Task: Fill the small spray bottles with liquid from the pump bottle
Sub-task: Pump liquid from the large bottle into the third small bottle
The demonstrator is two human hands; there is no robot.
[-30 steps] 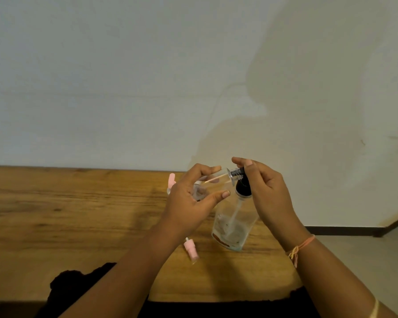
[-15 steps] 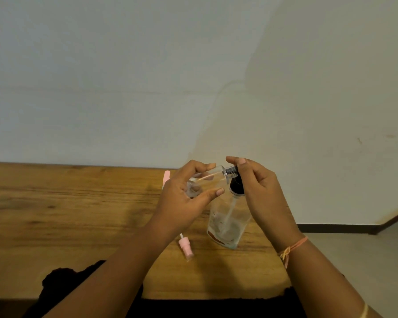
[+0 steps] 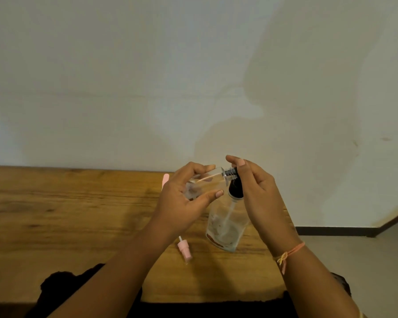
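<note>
A: Fingers?
B: The left hand [image 3: 182,203] pinched the small spray bottle [image 3: 205,181], tilted against the pump bottle [image 3: 225,226]; the right hand [image 3: 260,198] curled over its black head, near the desk's [image 3: 55,214] right edge.
A: Best done?
B: Likely slow presses, mouth aligned.

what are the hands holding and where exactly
Left hand grips the small spray bottle round its body; right hand holds the pump bottle by its black head.
</note>
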